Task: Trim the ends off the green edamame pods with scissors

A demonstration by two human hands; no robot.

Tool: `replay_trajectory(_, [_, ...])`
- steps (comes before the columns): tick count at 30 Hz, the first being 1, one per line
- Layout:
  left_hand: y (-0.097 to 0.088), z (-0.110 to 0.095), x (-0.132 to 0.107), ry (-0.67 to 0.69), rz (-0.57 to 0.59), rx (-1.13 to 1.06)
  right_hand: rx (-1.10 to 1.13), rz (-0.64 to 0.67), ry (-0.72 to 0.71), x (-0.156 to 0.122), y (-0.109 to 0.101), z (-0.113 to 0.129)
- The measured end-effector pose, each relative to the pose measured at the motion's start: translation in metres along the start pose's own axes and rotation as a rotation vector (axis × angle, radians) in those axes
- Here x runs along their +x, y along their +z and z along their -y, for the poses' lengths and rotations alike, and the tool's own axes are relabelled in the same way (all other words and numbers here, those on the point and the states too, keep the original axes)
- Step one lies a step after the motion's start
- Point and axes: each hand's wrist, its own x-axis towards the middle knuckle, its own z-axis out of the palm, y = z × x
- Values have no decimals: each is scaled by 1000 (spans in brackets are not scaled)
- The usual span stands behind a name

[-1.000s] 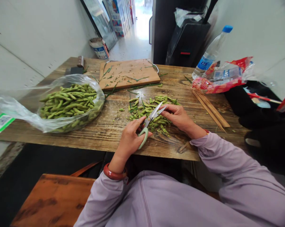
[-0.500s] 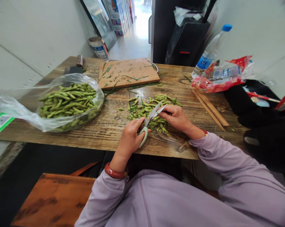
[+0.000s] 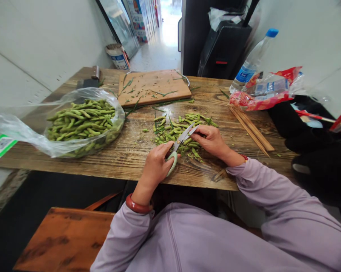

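Note:
My left hand grips a pair of scissors by its pale green handles. The metal blades point up and to the right, slightly parted. At the blade tips, my right hand is closed in a pinch; whatever lies between its fingertips is too hidden to make out. Loose edamame pods lie in a scattered heap on the wooden table under and beyond both hands, with small trimmings among them. To the left, a clear plastic bag lies open, full of edamame pods.
Behind the heap lies a wooden cutting board with green scraps on it. On the right are wooden sticks, a red and clear plastic wrapper and a water bottle. A cleaver rests at the back left.
The scissor blades have narrowed slightly. Both hands stay in nearly the same place, and the pods and bag have not visibly moved.

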Motion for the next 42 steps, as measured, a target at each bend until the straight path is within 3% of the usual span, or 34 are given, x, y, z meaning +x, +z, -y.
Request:
replay_trajectory(7, [0, -2, 0, -26, 18, -1, -27, 16, 1, -1, 2, 1])
replay_trajectory(11, [-1, -1, 2, -80, -80, -77, 37, 13, 162, 2, 1, -1])
replay_trajectory(14, [-1, 1, 2, -165, -165, -83, 260, -6, 356, 6, -6, -1])
replay_trajectory(17, [-1, 1, 1, -171, -177, -75, 578, 18, 535, 9, -13, 0])
replay_trajectory(20, [-1, 1, 1, -155, -175, -79, 688, 97, 593, 10, -19, 2])
replay_trajectory(24, [-2, 1, 1, -164, -170, -88, 432, 233, 489, 9, -19, -1])
replay_trajectory(28, [-3, 0, 2, -149, -156, -80, -16, 260, 221, 6, -15, -9])
replay_trajectory(31, [-3, 0, 2, -146, -148, -84, -214, 289, 61, 2, -12, -13])
replay_trajectory(37, [-4, -1, 1, -158, -135, -93, -402, 347, 43, 0, -16, -11])
replay_trajectory(42, [-3, -1, 1, -189, -122, -85, -310, 228, 28, 2, -15, -14])
